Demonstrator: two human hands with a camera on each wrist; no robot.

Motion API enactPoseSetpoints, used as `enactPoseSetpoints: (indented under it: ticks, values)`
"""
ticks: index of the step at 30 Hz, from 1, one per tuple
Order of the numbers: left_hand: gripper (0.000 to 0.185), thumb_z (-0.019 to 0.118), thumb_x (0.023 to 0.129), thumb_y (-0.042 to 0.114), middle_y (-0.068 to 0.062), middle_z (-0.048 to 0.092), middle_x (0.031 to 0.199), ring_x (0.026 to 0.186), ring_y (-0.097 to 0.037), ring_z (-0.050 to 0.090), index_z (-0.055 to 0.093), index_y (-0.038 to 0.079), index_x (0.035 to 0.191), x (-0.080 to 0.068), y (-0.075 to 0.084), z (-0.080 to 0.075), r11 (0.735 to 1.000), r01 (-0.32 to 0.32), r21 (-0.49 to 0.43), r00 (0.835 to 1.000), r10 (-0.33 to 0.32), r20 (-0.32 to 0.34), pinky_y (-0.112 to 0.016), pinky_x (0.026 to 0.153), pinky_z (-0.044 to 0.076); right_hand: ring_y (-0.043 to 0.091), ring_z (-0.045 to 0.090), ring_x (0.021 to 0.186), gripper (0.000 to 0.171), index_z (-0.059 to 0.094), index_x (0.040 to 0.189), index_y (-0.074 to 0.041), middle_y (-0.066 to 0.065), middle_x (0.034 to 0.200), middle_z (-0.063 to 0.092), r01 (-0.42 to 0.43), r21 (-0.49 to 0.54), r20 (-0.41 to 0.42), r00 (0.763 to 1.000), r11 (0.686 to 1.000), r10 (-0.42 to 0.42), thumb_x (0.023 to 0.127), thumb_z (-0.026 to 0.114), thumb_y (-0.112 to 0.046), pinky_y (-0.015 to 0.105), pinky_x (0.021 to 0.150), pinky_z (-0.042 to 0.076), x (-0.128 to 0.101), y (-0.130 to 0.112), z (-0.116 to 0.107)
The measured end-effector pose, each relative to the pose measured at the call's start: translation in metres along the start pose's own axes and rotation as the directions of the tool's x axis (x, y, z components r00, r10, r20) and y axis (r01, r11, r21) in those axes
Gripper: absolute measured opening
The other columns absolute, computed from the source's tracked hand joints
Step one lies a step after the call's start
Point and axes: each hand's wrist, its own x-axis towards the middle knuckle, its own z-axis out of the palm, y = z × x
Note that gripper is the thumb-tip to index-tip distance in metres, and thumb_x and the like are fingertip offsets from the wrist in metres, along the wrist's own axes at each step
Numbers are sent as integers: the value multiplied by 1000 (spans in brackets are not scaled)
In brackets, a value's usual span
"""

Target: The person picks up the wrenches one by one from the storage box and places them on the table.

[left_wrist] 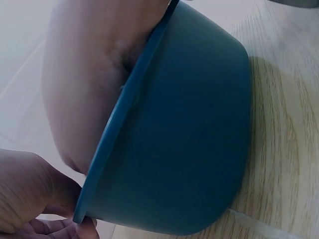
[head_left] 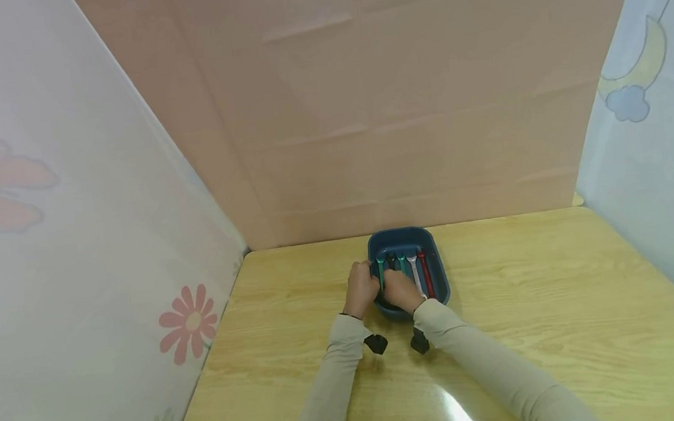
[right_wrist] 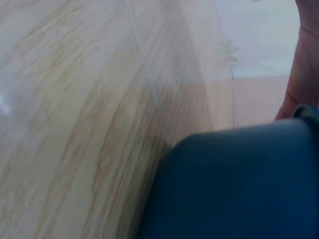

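A dark blue plastic tub (head_left: 401, 236) sits on the table, and wrenches lie side by side in it: a green wrench (head_left: 381, 274), a black wrench (head_left: 391, 259), another green wrench (head_left: 402, 262), a silver wrench (head_left: 416, 275) and a red wrench (head_left: 426, 276). My left hand (head_left: 362, 289) pinches the tub's left rim; the left wrist view shows its thumb and fingers (left_wrist: 50, 226) on either side of the edge. My right hand (head_left: 401, 291) reaches over the near rim into the tub, above the wrenches. Its fingertips are hidden, so any hold there cannot be seen.
The wooden table (head_left: 554, 299) extends on both sides of the tub. Behind it hangs a pinkish-brown backdrop (head_left: 395, 115). A patterned panel (head_left: 82, 254) stands along the left and another patterned panel (head_left: 651, 169) along the right.
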Motion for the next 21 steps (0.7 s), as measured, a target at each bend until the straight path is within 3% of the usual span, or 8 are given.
enactPoseSetpoints:
  ticks: [9, 15, 21]
  values:
    - [31, 57, 87, -12, -27, 60, 100, 87, -38, 62, 64, -18, 116, 1, 2, 1, 999, 33, -17, 999, -32, 38, -43, 71, 55, 36, 67, 73, 20, 60, 72, -4, 19, 81, 67, -104, -25, 20, 994, 994, 105, 92, 59, -5, 47, 61, 52, 0, -11, 1]
    - [33, 56, 85, -12, -31, 61, 103, 93, -42, 63, 64, -18, 117, 1, 0, 1, 1000, 15, 1, 1000, -15, 25, -45, 75, 56, 32, 65, 66, 24, 57, 66, -6, 16, 74, 66, -68, -54, 3, 998, 996, 68, 90, 61, -4, 44, 54, 48, 1, -13, 1]
    - [32, 56, 84, -13, -31, 61, 101, 91, -40, 62, 64, -19, 114, -1, -4, 2, 1000, 2, -14, 1000, -2, 25, -43, 73, 55, 27, 63, 64, 25, 57, 64, -6, 14, 73, 65, -94, -55, 32, 995, 994, 96, 88, 63, -4, 41, 54, 46, 3, -14, 2]
